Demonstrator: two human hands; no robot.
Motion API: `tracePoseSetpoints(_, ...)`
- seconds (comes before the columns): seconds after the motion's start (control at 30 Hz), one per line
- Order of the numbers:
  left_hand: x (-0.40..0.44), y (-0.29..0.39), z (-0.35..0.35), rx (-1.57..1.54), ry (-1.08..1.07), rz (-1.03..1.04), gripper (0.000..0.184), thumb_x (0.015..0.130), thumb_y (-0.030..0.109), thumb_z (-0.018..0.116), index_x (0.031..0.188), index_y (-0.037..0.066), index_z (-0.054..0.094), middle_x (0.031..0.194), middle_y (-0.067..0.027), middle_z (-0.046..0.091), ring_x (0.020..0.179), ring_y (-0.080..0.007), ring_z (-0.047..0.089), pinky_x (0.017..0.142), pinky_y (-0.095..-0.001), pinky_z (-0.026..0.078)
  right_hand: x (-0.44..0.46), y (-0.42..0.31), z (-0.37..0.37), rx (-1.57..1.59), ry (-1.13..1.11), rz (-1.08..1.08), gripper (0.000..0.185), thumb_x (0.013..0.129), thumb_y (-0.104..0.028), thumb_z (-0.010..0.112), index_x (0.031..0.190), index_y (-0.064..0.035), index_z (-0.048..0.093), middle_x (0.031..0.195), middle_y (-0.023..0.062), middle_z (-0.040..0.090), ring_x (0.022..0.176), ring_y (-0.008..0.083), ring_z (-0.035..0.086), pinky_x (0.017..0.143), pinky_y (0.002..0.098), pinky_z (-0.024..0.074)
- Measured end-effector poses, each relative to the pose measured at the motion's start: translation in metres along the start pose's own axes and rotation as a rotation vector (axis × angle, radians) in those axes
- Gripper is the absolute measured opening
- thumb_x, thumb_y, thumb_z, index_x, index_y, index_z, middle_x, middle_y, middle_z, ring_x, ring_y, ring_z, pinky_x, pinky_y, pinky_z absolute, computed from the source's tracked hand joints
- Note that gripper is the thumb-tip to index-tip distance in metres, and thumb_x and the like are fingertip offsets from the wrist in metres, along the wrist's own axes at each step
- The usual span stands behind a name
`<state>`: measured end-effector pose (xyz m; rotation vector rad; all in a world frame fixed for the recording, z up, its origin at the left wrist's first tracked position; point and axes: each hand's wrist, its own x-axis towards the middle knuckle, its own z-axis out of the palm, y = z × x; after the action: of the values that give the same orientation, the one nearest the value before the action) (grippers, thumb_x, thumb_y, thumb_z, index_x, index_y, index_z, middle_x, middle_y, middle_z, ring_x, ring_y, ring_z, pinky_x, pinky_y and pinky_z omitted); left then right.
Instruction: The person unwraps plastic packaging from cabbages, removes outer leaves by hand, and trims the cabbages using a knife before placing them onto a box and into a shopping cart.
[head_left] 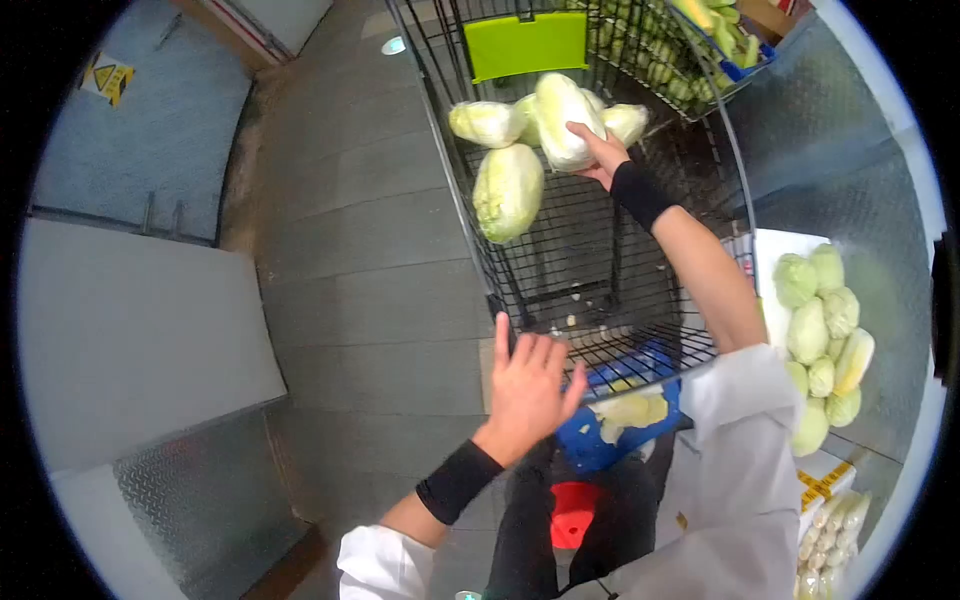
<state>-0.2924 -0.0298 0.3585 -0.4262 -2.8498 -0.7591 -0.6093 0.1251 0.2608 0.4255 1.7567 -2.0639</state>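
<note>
My right hand reaches into a wire shopping cart, its fingers and thumb around a pale napa cabbage that appears wrapped in film. Several more napa cabbages lie about it in the cart, among them a larger one on the near left and a smaller one at the left side. My left hand has its fingers spread near the cart's near left corner and holds nothing. Whether it touches the rim I cannot tell. Black bands circle both my wrists.
A blue crate with loose leaves sits below the cart's near end, close to a red stool. Round cabbages are stacked at right, above bagged pale produce. Another loaded basket stands beyond. Grey doors line the left.
</note>
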Motion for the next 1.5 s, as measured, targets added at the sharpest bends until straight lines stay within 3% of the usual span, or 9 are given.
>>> tracePoseSetpoints(0.27,0.001,0.010,0.011,0.139,0.077,0.036,0.023,0.085,0.025,0.059,0.082,0.004,0.067,0.076,-0.0099,0.065,0.079,-0.0237,0.063,0.116,-0.0533,0.017,-0.306,-0.051,-0.056,0.278,-0.420,-0.132,0.066,0.085,-0.027,0.068,0.138,-0.0011,0.038,0.130,0.0121,0.054,0.116,0.0201,0.056,0.100,0.0358,0.0461)
tracePoseSetpoints(0.53,-0.013,0.019,0.025,0.270,0.112,0.107,0.025,0.094,0.025,0.052,0.091,0.007,0.068,0.079,-0.0071,0.067,0.077,-0.0195,0.065,0.113,-0.0476,0.025,-0.398,0.218,-0.218,0.022,-0.803,-0.174,0.104,0.060,-0.031,0.087,0.143,-0.0014,0.032,0.135,0.0100,0.047,0.125,0.0183,0.045,0.106,0.0349,0.0346)
tracePoseSetpoints(0.83,0.014,-0.109,0.012,0.152,0.227,0.274,0.041,0.102,0.034,0.040,0.122,0.004,0.058,0.117,-0.0127,0.064,0.108,-0.0242,0.062,0.095,-0.0350,0.047,-0.356,0.456,-0.293,-0.965,-0.479,-0.131,0.095,0.057,-0.054,0.080,0.130,-0.0020,0.050,0.116,0.0215,0.062,0.106,0.0296,0.061,0.092,0.0366,0.0478)
tracePoseSetpoints(0.97,-0.022,-0.061,0.048,1.111,0.479,0.399,0.043,0.100,0.031,0.045,0.130,0.001,0.048,0.121,-0.0180,0.060,0.114,-0.0306,0.058,0.104,-0.0401,0.039,-0.347,0.493,-0.299,-1.153,-0.302,-0.012,0.091,0.054,-0.060,0.079,0.123,-0.0048,0.058,0.118,0.0195,0.063,0.105,0.0310,0.062,0.092,0.0364,0.0493)
tracePoseSetpoints(1.03,-0.108,0.041,0.131,0.589,0.837,0.505,0.049,0.090,0.022,0.061,0.129,-0.004,0.045,0.132,-0.0242,0.046,0.132,-0.0395,0.035,0.106,-0.0483,0.035,-0.357,0.479,-0.298,-1.088,-0.225,-0.113,0.094,0.055,-0.063,0.078,0.124,-0.0033,0.057,0.117,0.0187,0.063,0.106,0.0292,0.063,0.093,0.0349,0.0487)
tracePoseSetpoints(1.13,-0.210,0.087,0.221,0.086,0.419,0.591,0.067,0.080,0.017,0.070,0.136,-0.003,0.039,0.135,-0.0248,0.044,0.129,-0.0382,0.040,0.107,-0.0458,0.034,-0.380,0.459,-0.287,-0.908,-0.049,-0.220,0.092,0.056,-0.061,0.078,0.123,-0.0021,0.058,0.115,0.0172,0.065,0.105,0.0280,0.063,0.093,0.0324,0.0483)
tracePoseSetpoints(1.23,-0.242,0.079,0.306,-0.570,-0.101,-0.155,0.086,0.091,0.048,0.058,0.138,-0.015,0.026,0.141,-0.0321,0.036,0.131,-0.0403,0.038,0.106,-0.0500,0.035,-0.416,0.444,-0.275,-0.440,0.007,-0.405,0.078,0.069,-0.029,0.084,0.132,-0.0018,0.048,0.119,0.0107,0.060,0.110,0.0180,0.057,0.095,0.0298,0.0447)
tracePoseSetpoints(1.27,-0.241,0.097,0.288,-0.898,-0.413,-0.600,0.074,0.093,0.055,0.051,0.138,-0.001,0.036,0.136,-0.0219,0.045,0.125,-0.0319,0.046,0.100,-0.0464,0.042,-0.427,0.434,-0.272,-0.369,-0.005,-0.412,0.083,0.071,-0.023,0.084,0.138,-0.0018,0.040,0.126,0.0105,0.055,0.116,0.0170,0.052,0.098,0.0304,0.0429)
tracePoseSetpoints(1.5,-0.235,0.102,0.332,-1.488,-0.444,-0.318,0.068,0.094,0.047,0.055,0.143,0.010,0.026,0.140,-0.0100,0.042,0.127,-0.0257,0.044,0.103,-0.0469,0.041,-0.432,0.450,-0.252,-0.239,-0.014,-0.559,0.096,0.072,-0.030,0.084,0.141,0.0005,0.025,0.134,0.0182,0.042,0.122,0.0241,0.047,0.102,0.0346,0.0406)
